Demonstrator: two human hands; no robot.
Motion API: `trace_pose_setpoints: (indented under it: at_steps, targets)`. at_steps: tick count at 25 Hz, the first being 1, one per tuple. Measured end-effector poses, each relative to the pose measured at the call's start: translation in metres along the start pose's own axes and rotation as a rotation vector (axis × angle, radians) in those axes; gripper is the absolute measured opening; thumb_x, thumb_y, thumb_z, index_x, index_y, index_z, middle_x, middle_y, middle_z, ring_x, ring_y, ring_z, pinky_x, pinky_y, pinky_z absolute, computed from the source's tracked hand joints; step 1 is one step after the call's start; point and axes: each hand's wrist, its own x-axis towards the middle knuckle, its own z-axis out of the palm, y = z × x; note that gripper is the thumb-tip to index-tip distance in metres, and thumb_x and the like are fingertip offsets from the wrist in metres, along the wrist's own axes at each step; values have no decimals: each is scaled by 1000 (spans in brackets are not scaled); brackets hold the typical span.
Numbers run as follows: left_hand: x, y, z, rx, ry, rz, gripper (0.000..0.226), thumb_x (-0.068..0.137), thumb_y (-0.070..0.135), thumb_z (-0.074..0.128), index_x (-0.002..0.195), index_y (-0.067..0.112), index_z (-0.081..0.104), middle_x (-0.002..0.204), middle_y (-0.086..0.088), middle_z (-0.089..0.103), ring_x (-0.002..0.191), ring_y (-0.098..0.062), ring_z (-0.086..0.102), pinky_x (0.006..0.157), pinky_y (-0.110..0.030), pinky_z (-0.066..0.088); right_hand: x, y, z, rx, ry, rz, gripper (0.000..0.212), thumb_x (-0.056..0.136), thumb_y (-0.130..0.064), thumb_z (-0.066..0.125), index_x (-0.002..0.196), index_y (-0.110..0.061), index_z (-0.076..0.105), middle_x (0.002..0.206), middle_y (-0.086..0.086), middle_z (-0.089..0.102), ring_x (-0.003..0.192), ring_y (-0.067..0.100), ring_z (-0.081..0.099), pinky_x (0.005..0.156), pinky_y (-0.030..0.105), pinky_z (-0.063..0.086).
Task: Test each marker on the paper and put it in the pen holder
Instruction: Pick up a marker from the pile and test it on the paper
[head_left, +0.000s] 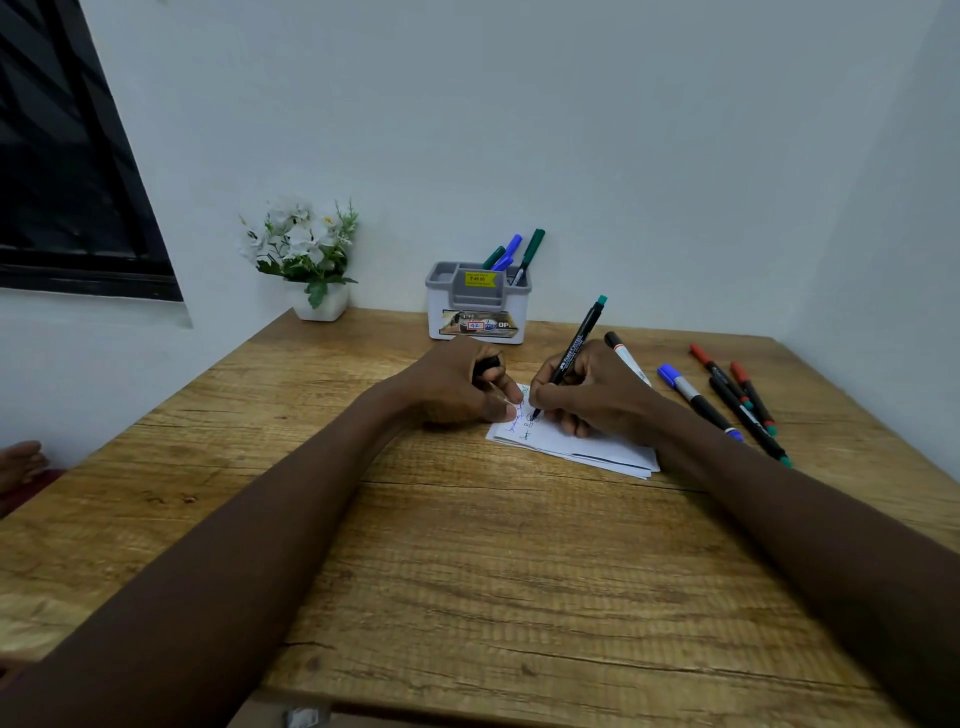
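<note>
Right hand: the right hand is gripping a black marker with a teal end in a writing hold, fingers pressed together round the barrel, and its tip is touching the paper.
Left hand: the left hand is curling into a loose fist and closing on a small dark cap, while its fingertips are pressing down on the paper's left edge.
Paper: the white paper is lying around the middle of the tabletop, slightly toward the far edge, and is carrying blue and green scribbles near the pen tip.
Pen holder: the grey and white pen holder is standing at the far edge of the tabletop against the wall, with green and blue markers sticking up out of it.
Waiting markers: a white-barrelled marker is lying just behind the right hand; a blue-capped marker, a long black marker and two red-capped markers are lying near the right edge of the tabletop.
Plant: a white pot of white flowers is sitting at the far left corner.
</note>
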Motion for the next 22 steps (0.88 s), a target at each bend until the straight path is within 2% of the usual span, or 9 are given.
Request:
trace_pose_setpoints:
  at_steps: [3,8,11,13,15,16,19,22]
  targets:
    - [1,-2,0,15,-5,10,28,79,9,82,83,6,55,97,3,79,90,7,70,71,-16,46,3,1,-3,6,-2,28,13,89,-4,68,85,8,71,61,17,67,44,19,58,43,24,48]
    - [4,-4,-1,47,-8,-10,34,80,11,82,93,-9,57,97,6,78,85,11,68,70,-15,45,0,-1,-1,-37,-19,1,14,91,-8,68,85,3,72,61,14,66,43,18,54,42,23,43]
    - [3,-5,0,37,-18,1,26,80,11,82,83,4,57,95,6,79,87,8,69,73,-19,47,3,0,0,-33,6,5,15,93,-9,68,87,4,72,63,15,69,47,22,58,43,25,47]
    - [1,-3,1,24,-6,6,28,81,19,82,78,12,55,91,4,78,87,1,71,74,-26,52,6,4,0,-9,57,32,16,93,-9,68,86,6,70,63,14,70,50,26,62,47,29,52]
    - [1,0,3,33,45,7,32,88,38,74,76,16,55,83,1,74,80,-10,69,71,-30,52,7,4,0,25,74,39,19,92,-10,70,88,9,69,62,12,70,50,25,64,46,29,53]
    - [1,2,3,15,61,-9,36,95,44,63,75,15,57,82,0,72,73,-11,64,67,-28,47,6,5,0,59,79,40,21,93,-9,71,90,12,68,61,11,69,48,22,63,45,28,52]
    - [1,6,4,-148,78,-71,42,107,30,35,74,12,55,81,-6,68,66,-12,52,67,-30,41,4,3,-2,205,86,46,24,95,-3,68,98,20,64,59,8,66,43,16,60,43,26,51]
    - [1,2,4,20,109,-23,39,107,31,40,80,14,63,75,2,60,70,-11,50,71,-33,40,3,-2,-2,319,56,44,23,93,-2,72,105,15,62,69,16,69,47,19,62,45,28,54]
